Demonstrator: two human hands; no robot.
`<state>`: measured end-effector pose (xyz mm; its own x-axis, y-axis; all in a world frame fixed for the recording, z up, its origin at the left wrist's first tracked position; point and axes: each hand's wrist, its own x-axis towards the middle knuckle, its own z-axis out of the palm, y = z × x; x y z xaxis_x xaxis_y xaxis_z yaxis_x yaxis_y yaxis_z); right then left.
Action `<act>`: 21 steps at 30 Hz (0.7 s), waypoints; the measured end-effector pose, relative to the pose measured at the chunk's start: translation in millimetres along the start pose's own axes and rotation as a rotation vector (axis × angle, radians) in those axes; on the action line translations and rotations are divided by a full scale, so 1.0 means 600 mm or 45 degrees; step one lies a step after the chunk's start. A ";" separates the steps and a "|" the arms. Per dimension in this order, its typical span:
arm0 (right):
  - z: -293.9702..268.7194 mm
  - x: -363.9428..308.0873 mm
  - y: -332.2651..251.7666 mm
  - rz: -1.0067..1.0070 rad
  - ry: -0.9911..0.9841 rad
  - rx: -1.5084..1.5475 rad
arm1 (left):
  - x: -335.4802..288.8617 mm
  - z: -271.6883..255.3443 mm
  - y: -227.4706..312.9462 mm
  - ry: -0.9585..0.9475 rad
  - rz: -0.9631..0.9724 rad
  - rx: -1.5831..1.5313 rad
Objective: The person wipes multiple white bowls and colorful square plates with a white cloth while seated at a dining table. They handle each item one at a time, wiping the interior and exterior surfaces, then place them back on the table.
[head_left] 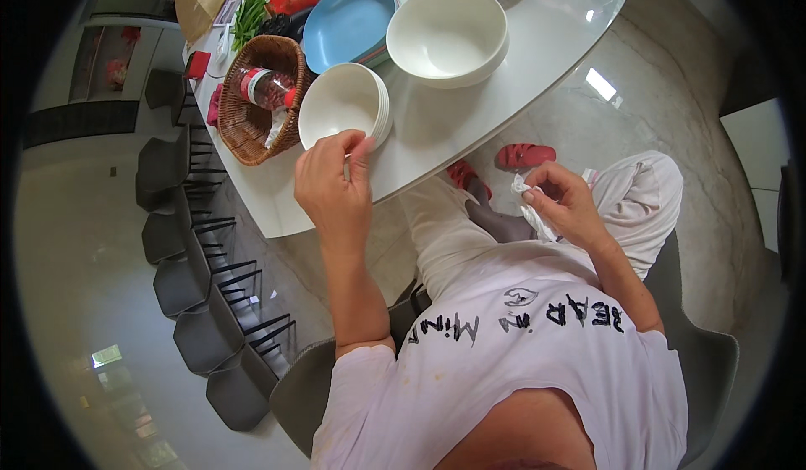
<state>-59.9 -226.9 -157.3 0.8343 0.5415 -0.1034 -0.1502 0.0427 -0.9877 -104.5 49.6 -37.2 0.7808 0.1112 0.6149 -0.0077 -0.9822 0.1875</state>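
Note:
My left hand (336,183) is at the near rim of a stack of white bowls (336,105) close to the table's edge. Its thumb and fingers are pinched together, and I cannot make out whether they grip the rim or something small. Over my lap, my right hand (564,205) is closed on a crumpled white tissue (537,218), part of which hangs below the fingers. Right of the stack sit larger white bowls (447,37). A wicker basket (243,138) on the left holds a clear bottle (267,88) with a red cap, lying on its side.
Behind the bowls stands a light blue tray (344,29), with green vegetables (249,21) to its left. The white table (453,121) has a curved edge in front of me. Grey chairs (206,336) line the left side. A red sandal (525,157) is on the floor.

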 end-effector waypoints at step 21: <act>-0.013 -0.024 -0.126 -1.200 0.502 -0.466 | -0.041 0.002 0.153 0.160 0.092 -0.901</act>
<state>-56.6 -244.3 -81.8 0.6528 0.1114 0.7493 0.7530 0.0121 -0.6579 -123.6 -43.5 -36.3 0.6856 0.1081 0.7199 -0.4926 -0.6592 0.5681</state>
